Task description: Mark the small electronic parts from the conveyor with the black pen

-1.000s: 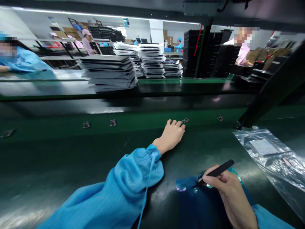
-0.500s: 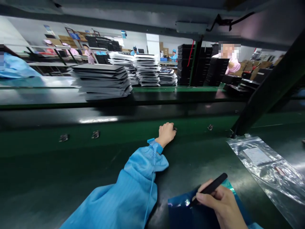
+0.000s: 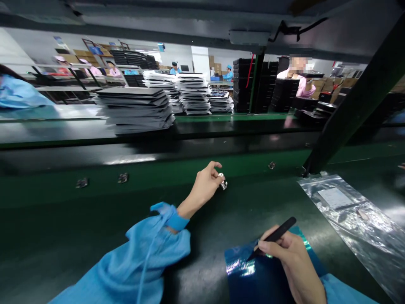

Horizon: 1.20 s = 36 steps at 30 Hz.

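My left hand (image 3: 207, 181) is raised a little over the green bench, pinching a small shiny metallic part (image 3: 223, 181) between thumb and fingers. In my right hand (image 3: 289, 253) is a pair of black tweezers (image 3: 280, 230), held like a pen with the tips pointing down. Those tips are at the upper part of a shiny dark blue sheet (image 3: 256, 283), which lies on the bench under the hand; whether they touch it I cannot tell. Similar small parts lie farther off: one part (image 3: 271, 165) to the right, one (image 3: 123, 177) and another (image 3: 82, 183) to the left.
A clear plastic bag (image 3: 357, 223) with a white label lies at the right, beside a slanted dark post (image 3: 348, 105). Behind the bench, a shelf carries stacked grey-white sheets (image 3: 136, 109) and black trays (image 3: 242, 84). Overhead runs a beam (image 3: 158, 25). Other people work in the background.
My left hand has come back from the green strip, toward me and slightly left, with the small metallic part now lifted in its fingers. My right hand keeps the tweezers over the blue sheet.
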Tool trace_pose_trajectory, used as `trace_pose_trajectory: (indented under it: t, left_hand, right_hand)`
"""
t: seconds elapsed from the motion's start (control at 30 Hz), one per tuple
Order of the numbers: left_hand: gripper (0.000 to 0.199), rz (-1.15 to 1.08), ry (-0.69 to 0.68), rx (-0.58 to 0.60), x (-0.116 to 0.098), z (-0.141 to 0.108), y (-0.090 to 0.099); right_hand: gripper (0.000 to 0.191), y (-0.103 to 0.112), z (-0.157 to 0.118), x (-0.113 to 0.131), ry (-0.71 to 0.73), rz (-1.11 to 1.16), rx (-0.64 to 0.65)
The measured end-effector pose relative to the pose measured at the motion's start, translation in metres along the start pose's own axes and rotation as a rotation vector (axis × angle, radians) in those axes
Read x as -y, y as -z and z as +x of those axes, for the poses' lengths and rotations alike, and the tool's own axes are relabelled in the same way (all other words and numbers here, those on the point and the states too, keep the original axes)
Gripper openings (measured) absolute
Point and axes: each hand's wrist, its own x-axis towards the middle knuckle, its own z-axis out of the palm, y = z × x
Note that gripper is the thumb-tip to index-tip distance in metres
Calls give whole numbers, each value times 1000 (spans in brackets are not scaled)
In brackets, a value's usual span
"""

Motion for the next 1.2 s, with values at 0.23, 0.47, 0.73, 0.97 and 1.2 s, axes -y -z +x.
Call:
trace_pose_trajectory:
  t: [0.23,0.47,0.73,0.97,1.2]
  left_hand:
    - [21,-98,-170,206,-4,-136,20]
    - [31,296,-372,223,-9,-207,30]
    - [34,531,-689,197,-9,-218,35]
    - [32,578,-741,205,-2,-221,28]
    - [37,592,-715,232,-12,-219,35]
  right_hand:
    - [18,4,-1,2,32,-47,-13]
    - [18,3,-5,12,18,-118,-52]
    - [15,-15,-29,7,30,-251,51]
    - [12,-32,-40,1,-16,-339,222]
    - [10,-34,-45,2,-100,-302,158]
